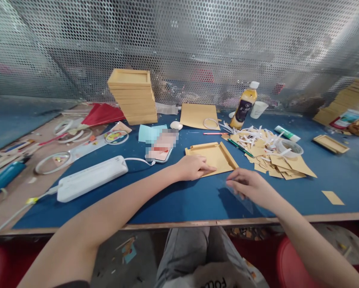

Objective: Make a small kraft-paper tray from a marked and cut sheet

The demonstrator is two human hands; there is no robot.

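Observation:
A kraft cardboard sheet [217, 154] with folded-up edges along its back and right side lies flat in front of me. My left hand [193, 167] rests on its left front part, index finger stretched out and pressing on it, the other fingers partly curled. Just off its right front corner, my right hand [248, 186] pinches a clear, thin plastic piece [246, 203] with a pointed corner, seen faintly above the blue table top. Its exact kind is hard to make out. Parts of the sheet are hidden under my left hand.
Behind stand a stack of cardboard trays [134, 100], a flat cardboard piece [197, 115], a drink bottle [244, 106] and a paper cup [259, 109]. Paper scraps [263, 146] lie right, near a tape roll [290, 148]. Left are a phone [163, 154] and a power strip [92, 178].

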